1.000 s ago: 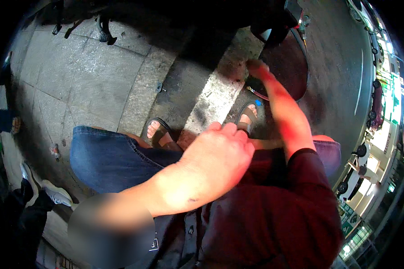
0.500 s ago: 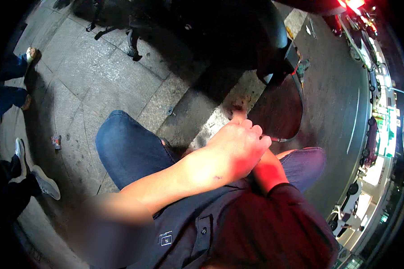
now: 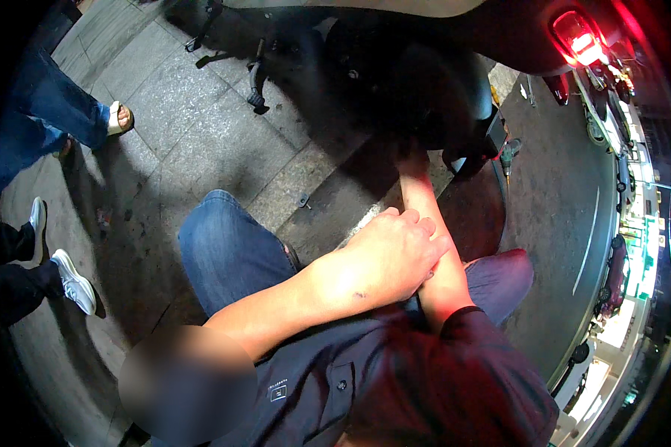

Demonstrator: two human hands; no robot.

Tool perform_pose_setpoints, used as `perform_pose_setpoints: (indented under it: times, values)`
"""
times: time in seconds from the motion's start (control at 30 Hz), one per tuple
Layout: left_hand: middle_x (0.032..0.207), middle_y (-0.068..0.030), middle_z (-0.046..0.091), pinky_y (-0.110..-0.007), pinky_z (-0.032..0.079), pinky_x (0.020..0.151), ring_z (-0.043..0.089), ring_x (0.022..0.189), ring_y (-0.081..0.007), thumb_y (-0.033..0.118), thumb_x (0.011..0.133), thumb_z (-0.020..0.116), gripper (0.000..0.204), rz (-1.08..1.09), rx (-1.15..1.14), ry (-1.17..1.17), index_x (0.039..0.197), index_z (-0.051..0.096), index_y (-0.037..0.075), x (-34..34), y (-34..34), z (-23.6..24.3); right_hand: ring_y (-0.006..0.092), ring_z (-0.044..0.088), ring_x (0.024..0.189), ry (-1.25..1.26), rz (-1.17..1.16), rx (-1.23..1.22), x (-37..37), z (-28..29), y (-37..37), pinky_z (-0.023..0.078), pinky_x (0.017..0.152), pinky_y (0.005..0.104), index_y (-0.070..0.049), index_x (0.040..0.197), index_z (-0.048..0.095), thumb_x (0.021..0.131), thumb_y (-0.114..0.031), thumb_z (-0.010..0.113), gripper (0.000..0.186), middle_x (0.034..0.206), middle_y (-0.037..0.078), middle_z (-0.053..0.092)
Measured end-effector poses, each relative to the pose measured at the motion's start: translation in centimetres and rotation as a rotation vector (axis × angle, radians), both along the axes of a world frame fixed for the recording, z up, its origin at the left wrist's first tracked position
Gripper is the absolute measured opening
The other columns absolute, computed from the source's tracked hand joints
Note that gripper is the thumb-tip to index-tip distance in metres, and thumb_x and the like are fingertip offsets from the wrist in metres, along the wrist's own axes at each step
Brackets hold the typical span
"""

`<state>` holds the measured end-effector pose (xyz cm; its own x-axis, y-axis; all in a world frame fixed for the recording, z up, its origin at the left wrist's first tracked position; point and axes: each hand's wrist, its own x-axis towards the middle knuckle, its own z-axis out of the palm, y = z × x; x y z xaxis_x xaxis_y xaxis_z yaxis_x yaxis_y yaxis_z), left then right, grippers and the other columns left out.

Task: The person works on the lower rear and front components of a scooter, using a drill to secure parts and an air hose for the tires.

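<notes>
My left hand (image 3: 404, 249) is closed in a fist against my right forearm (image 3: 438, 261); whatever it may hold is hidden in the curled fingers. My right hand (image 3: 410, 151) reaches forward into the shadow under a dark motor scooter (image 3: 395, 82), close to its underside. Its fingers are lost in the dark, so I cannot see what they touch. Right of that hand, a green power drill (image 3: 510, 150) sits by the scooter's rear end, with a dark hose (image 3: 506, 205) curving down from near it. A small dark piece (image 3: 303, 200) lies on the pavement above my left knee.
The scooter's red tail light (image 3: 583, 45) glows at the upper right. Two dark stand legs (image 3: 257, 78) rest on the paving. At the left are people's legs and shoes, including a sandal (image 3: 118, 119) and a grey sneaker (image 3: 74, 283). Parked cars (image 3: 613, 276) line the road's far side.
My right hand has moved forward, away from my left fist, into the shadow under the scooter. The left hand stays nearly in place. The view has shifted, showing more of the tail light.
</notes>
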<state>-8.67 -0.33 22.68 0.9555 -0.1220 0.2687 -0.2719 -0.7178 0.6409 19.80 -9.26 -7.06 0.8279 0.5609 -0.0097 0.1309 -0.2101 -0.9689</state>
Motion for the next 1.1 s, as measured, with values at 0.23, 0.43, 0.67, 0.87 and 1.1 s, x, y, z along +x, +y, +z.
perform_pose_setpoints:
  times: [0.23,0.43,0.67,0.87,1.1]
  values:
    - [0.080,-0.0132,0.057,-0.039,0.048,0.068,0.058,0.076,-0.0294,0.023,0.081,0.057,0.020,-0.048,-0.036,-0.011,0.092,0.056,0.005,0.4,0.4,0.3,0.0346,0.054,0.107,-0.549,-0.020,-0.063,0.6,2.0,-0.2,0.044,0.091,0.0405,-0.005,0.120,0.051,0.083,-0.034,0.058,0.047,0.114,0.019,0.057]
    - [0.081,-0.0126,0.057,-0.039,0.047,0.067,0.057,0.078,-0.0291,0.021,0.078,0.061,0.026,-0.038,-0.135,-0.026,0.098,0.057,0.005,0.3,1.6,0.6,0.0255,0.058,0.096,-0.184,-0.170,0.258,-2.0,3.4,1.3,0.047,0.083,0.0397,-0.011,0.110,0.057,0.083,-0.021,0.059,0.028,0.104,0.009,0.062]
    - [0.084,-0.0110,0.056,-0.037,0.046,0.070,0.056,0.080,-0.0276,0.018,0.076,0.063,0.030,-0.054,-0.067,0.036,0.102,0.055,0.005,0.8,2.0,0.0,0.0191,0.059,0.090,0.947,-0.047,1.021,-3.0,5.5,0.9,0.047,0.078,0.0350,-0.011,0.101,0.060,0.082,-0.017,0.063,0.020,0.096,0.004,0.063]
    - [0.085,-0.0112,0.056,-0.038,0.046,0.070,0.055,0.081,-0.0288,0.017,0.074,0.064,0.034,-0.070,-0.071,0.066,0.104,0.055,0.005,1.1,1.5,0.0,0.0256,0.048,0.113,1.000,-0.115,1.002,-4.7,5.1,1.4,0.041,0.095,0.0401,-0.010,0.125,0.048,0.081,-0.010,0.058,0.045,0.124,0.007,0.052]
    - [0.086,-0.0108,0.055,-0.039,0.047,0.071,0.055,0.084,-0.0292,0.016,0.071,0.064,0.041,-0.028,0.028,0.171,0.109,0.054,0.005,2.4,1.7,-1.1,0.0233,0.046,0.113,0.372,-0.094,0.560,-4.1,3.9,1.8,0.039,0.096,0.0359,-0.009,0.124,0.048,0.088,-0.019,0.050,0.037,0.122,0.008,0.051]
